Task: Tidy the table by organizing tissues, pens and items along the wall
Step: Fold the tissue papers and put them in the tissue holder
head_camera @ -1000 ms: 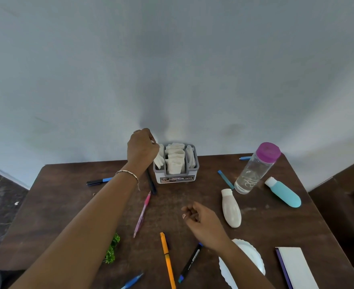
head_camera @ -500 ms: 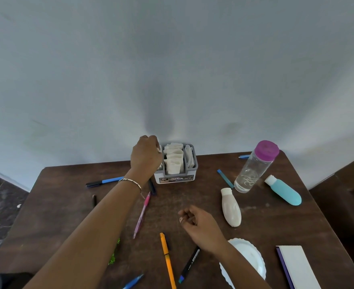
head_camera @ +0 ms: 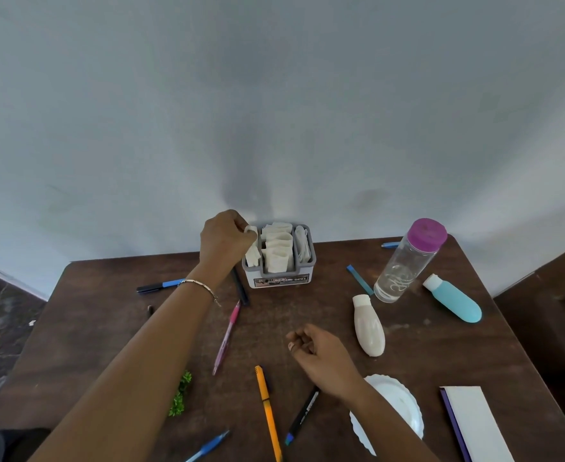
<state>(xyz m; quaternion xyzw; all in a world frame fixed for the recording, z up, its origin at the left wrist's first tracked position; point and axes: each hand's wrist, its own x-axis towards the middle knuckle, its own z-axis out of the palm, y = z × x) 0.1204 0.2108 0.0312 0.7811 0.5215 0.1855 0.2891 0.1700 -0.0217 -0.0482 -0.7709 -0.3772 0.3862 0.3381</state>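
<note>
Tissues (head_camera: 276, 250) stand folded in a grey holder (head_camera: 279, 281) at the table's (head_camera: 108, 328) far edge, against the wall (head_camera: 274, 128). L hand (head_camera: 224, 240) is at the holder's back-left corner, fingers curled, pinching the top of a tissue (head_camera: 253, 253) in the left slot. There's a bracelet (head_camera: 198, 284) on that wrist. R hand (head_camera: 321, 353) is over mid-table, fingers loosely curled, holding nothing; can't tell if it touches the wood.

Near L arm: dark pen (head_camera: 240, 288) just left of the holder, pink pen (head_camera: 227, 336) below it, black-blue pen (head_camera: 159, 285) further left w/ a small cap (head_camera: 150, 309) near it, and a green sprig (head_camera: 180, 393) beside the forearm.

Near R arm: orange pen (head_camera: 268, 408), black pen (head_camera: 302, 415) partly under the wrist, plate (head_camera: 397, 405) partly under the forearm, and a white bottle (head_camera: 369, 328) lying to the right of the hand.

Further out: a blue stick (head_camera: 359, 280) lies btwn the holder and a standing clear bottle (head_camera: 407, 261) w/ purple cap. A teal bottle (head_camera: 452, 300) lies right of that, and a short blue pen (head_camera: 389, 244) sits at the wall. A notebook (head_camera: 474, 425) is at the near-right corner and a blue pen (head_camera: 208, 446) at the near edge.
</note>
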